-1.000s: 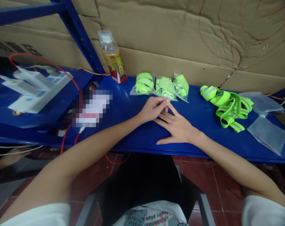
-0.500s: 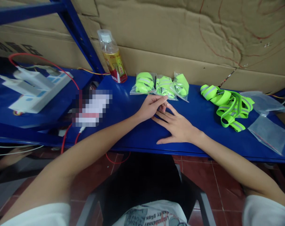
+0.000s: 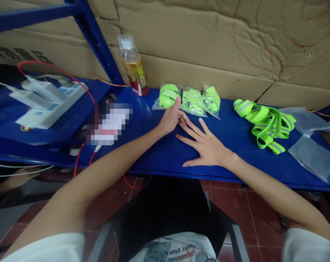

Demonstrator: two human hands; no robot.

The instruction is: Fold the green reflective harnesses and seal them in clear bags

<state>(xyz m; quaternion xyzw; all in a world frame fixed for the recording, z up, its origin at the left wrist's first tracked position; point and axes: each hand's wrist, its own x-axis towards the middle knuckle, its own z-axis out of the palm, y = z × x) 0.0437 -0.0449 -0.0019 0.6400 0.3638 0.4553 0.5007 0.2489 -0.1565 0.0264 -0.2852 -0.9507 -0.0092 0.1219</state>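
Note:
My left hand (image 3: 170, 119) is just in front of the bagged straps, its thumb raised and its fingers partly curled, with nothing seen in it. Fingers spread, my right hand (image 3: 205, 145) lies over the blue table (image 3: 154, 153) and its fingertips meet those of the left. Behind the hands are three clear bags of neon-green reflective straps: a left bag (image 3: 169, 95), a middle bag (image 3: 192, 101) and a right bag (image 3: 211, 100). A loose heap of green reflective strap (image 3: 265, 122) lies to the right, beside clear plastic bags (image 3: 313, 156).
A drink bottle (image 3: 134, 69) stands at the back left against the cardboard (image 3: 194, 36). A white power strip (image 3: 50, 105) with red and white cables is at the far left. A blurred-out flat object (image 3: 110, 125) lies near it. Another person's hand (image 3: 20, 178) shows at the left edge.
My left thumb has lifted off the right hand's fingers, and the left hand has drawn slightly left. My right hand's fingers are spread wider. The view has shifted slightly.

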